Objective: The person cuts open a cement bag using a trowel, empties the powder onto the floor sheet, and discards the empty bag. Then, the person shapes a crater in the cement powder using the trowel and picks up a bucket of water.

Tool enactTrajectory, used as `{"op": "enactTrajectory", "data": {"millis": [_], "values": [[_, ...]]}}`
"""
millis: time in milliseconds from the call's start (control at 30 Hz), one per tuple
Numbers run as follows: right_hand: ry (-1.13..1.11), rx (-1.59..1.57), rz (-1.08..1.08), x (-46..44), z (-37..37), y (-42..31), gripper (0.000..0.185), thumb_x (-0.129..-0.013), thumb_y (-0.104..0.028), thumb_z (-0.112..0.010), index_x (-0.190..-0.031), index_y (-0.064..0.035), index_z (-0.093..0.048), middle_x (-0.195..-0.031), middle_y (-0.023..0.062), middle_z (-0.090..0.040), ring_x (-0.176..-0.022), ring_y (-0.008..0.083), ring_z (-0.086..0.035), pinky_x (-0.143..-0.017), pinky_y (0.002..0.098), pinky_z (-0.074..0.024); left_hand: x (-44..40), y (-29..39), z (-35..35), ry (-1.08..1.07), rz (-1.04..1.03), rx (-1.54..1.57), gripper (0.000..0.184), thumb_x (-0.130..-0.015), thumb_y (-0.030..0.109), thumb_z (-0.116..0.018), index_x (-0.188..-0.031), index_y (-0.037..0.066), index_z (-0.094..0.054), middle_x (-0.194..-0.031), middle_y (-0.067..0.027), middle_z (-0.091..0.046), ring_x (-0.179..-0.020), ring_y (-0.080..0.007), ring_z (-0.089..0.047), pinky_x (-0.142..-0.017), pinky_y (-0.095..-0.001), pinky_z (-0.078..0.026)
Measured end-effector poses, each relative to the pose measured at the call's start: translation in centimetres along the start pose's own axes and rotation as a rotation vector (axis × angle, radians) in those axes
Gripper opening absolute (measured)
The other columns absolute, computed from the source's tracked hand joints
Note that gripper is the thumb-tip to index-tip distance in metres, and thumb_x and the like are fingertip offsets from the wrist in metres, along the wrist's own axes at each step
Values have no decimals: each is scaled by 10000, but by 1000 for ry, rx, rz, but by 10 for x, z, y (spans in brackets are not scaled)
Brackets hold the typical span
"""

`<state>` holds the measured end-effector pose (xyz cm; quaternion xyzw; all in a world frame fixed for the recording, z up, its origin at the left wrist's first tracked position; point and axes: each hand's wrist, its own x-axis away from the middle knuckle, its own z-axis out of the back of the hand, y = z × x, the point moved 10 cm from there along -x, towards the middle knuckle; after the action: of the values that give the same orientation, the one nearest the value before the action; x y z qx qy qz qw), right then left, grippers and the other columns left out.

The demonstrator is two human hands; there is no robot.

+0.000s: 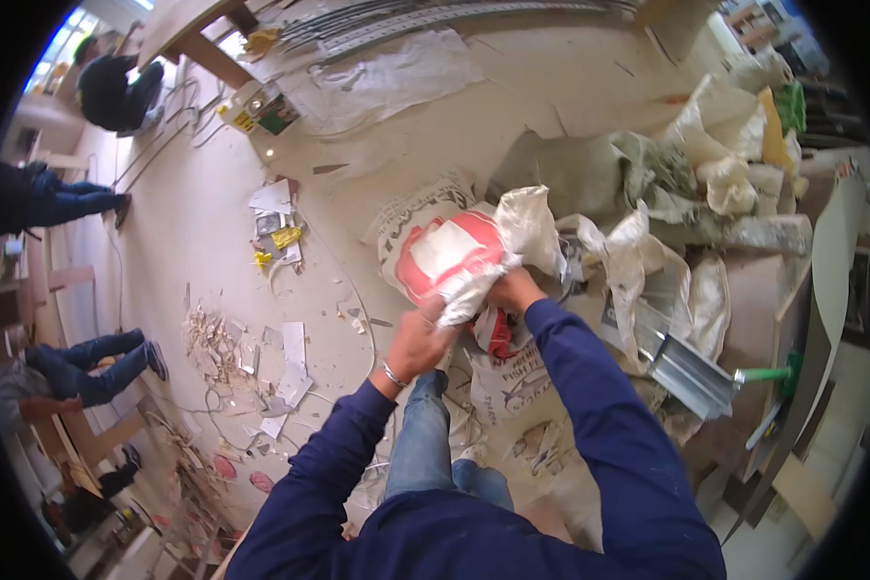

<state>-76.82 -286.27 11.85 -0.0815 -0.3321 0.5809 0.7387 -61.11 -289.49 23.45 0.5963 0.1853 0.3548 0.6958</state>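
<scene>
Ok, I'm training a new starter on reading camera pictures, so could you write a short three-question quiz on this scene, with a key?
1. What does the person's left hand grip?
2. True or false: the person's right sleeve is dark blue.
3. In the picture, where does the heap of pale scraps lie from the left hand?
a) to its left
b) to its right
c) directly above it

Key:
1. A red-and-white sack, by its crumpled edge.
2. True.
3. a
</scene>
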Motion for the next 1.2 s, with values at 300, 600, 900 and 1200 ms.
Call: {"op": "enactTrajectory", "data": {"millis": [300, 600, 900, 1200], "values": [[-40, 176, -146, -43, -106, 62, 448, -822, -420, -533, -1186, -162, -576, -1265, 91, -559, -1232, 290, -461, -1026, 447, -337, 20, -5, -38, -251, 200, -88, 339, -806, 191, -612, -1115, 62, -559, -907, -233, -622, -868, -416, -609, -746, -407, -494], [333, 12, -102, -84, -95, 34, 452, -827, -407, -531, -1208, -167, -570, -1263, 93, -562, -1227, 287, -467, -1023, 440, -344, -14, -11, 59, 324, 21, -187, 272, -849, 116, -566, -1092, -6, -574, -862, -116, -583, -752, -245, -555, -663, -343, -438], [-279, 303, -194, 86, 32, -10, 202, -630, -238, -650, -761, -104, -725, -805, 115, -678, -883, 291, -615, -770, 390, -414, -13, -4, 36, 324, 254, 231, 200, -947, 166, -555, -1103, 40, -563, -728, 67, -494, -542, 23, -358, -446, -161, -266], [-16, 135, -379, 185, 40, 30, 200, -620, -213, -643, -747, -76, -714, -813, 121, -656, -880, 281, -595, -800, 399, -393, -8, 5, 25, 249, 250, 98, 183, -959, 208, -529, -1058, 54, -537, -666, 47, -479, -443, -8, -335, -377, -181, -262]]}}
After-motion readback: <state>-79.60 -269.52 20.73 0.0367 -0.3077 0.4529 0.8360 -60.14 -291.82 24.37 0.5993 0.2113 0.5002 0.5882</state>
